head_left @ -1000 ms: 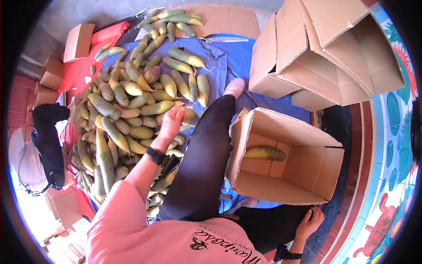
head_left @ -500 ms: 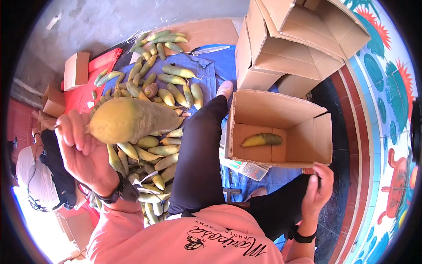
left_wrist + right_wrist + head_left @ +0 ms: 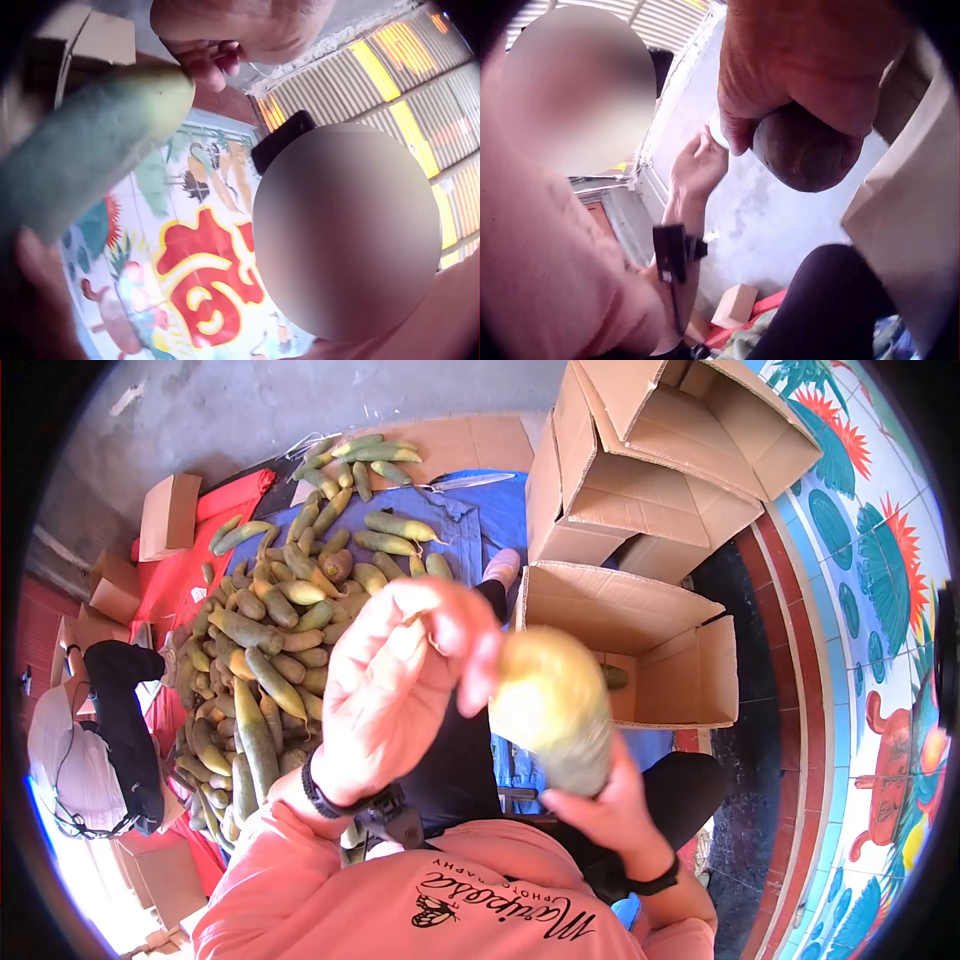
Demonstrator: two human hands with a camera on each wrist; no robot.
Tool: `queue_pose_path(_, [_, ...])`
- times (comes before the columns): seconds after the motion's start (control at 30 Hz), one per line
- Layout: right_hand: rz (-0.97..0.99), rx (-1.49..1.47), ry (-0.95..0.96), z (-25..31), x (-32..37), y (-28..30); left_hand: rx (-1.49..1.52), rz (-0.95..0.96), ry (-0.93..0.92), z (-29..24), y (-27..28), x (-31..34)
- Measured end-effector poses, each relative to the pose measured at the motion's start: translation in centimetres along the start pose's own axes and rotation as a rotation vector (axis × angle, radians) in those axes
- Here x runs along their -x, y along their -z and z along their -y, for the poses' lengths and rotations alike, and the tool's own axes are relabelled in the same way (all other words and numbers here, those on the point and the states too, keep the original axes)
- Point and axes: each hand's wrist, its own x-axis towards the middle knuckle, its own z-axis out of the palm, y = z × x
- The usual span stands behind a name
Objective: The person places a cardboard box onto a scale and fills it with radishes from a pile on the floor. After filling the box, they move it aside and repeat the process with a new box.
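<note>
In the head view, the right hand [image 3: 610, 805] grips a thick green-and-yellow radish [image 3: 560, 710] near its lower end, holding it up in front of an open cardboard box [image 3: 690, 700]. A second radish [image 3: 614, 677] shows partly inside that box. The left hand [image 3: 395, 685] is raised just beside the held radish's pale end, its fingers bent in towards the thumb; whether it pinches anything cannot be told. Left of the legs lies a large pile of radishes [image 3: 265, 630], and empty cartons [image 3: 650, 490] are stacked beyond the box. In the left wrist view, the held radish slants up from the left, its yellowish end close to the left fingertips, contact unclear, with a painted tile wall [image 3: 202, 277] behind. In the right wrist view, the right hand wraps round the radish, its dark, rounded end protruding below the fingers; the left hand appears beyond, before a grey wall [image 3: 754, 225].
</note>
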Motion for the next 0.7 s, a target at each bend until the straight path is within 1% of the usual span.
queue_pose_path(0.03, [-0.082, 0.027, -0.004, 0.9, 0.1, 1.4, -0.093, -0.029, -0.002, 0.7, 0.6, 0.0])
queue_pose_path(0.1, [-0.209, 0.108, -0.086, 3.0, -0.4, 4.2, -0.376, -0.117, 0.073, 2.1, 1.8, -0.1])
queue_pose_path(0.13, [-0.234, 0.250, -0.098, 3.8, -0.8, 5.7, -0.457, -0.101, 0.164, 2.9, 2.9, 0.5])
queue_pose_path(0.17, [-0.256, 0.393, -0.111, 4.4, -1.2, 7.2, -0.489, -0.069, 0.233, 3.9, 4.1, 1.1])
queue_pose_path(0.23, [-0.254, 0.590, -0.205, 5.3, -2.3, 9.7, -0.883, 0.208, 0.297, 5.2, 6.2, 1.9])
queue_pose_path(0.27, [-0.230, 0.791, -0.149, 5.2, -2.9, 10.9, -0.940, 0.229, 0.294, 6.2, 6.5, 2.4])
queue_pose_path(0.3, [-0.209, 0.948, -0.144, 4.9, -3.5, 11.8, -0.998, 0.249, 0.290, 7.4, 6.6, 3.0])
queue_pose_path(0.37, [-0.092, 1.128, -0.289, 5.2, -5.4, 12.7, -1.186, 0.334, 0.267, 9.2, 7.1, 3.9])
queue_pose_path(0.4, [-0.082, 1.132, -0.293, 4.9, -6.5, 13.0, -1.206, 0.344, 0.258, 9.9, 7.2, 4.1])
queue_pose_path(0.47, [0.129, 1.300, -0.431, 2.9, -8.9, 13.8, -1.222, 0.346, 0.251, 10.8, 7.2, 4.0])
queue_pose_path(0.5, [0.142, 1.303, -0.433, 1.7, -10.1, 14.2, -1.233, 0.350, 0.226, 11.1, 7.3, 4.0])
queue_pose_path(0.53, [0.207, 1.295, -0.474, 0.1, -11.3, 14.7, -1.247, 0.352, 0.201, 11.4, 7.4, 4.1])
queue_pose_path(0.57, [0.274, 1.285, -0.511, -1.5, -12.5, 15.1, -1.250, 0.336, 0.209, 11.7, 7.5, 4.2])
queue_pose_path(0.63, [0.327, 1.272, -0.524, -4.7, -14.7, 15.5, -1.245, 0.317, 0.188, 12.2, 7.8, 4.5])
queue_pose_path(0.7, [0.383, 1.258, -0.529, -7.3, -16.7, 15.5, -1.211, 0.328, 0.206, 12.0, 7.9, 4.2])
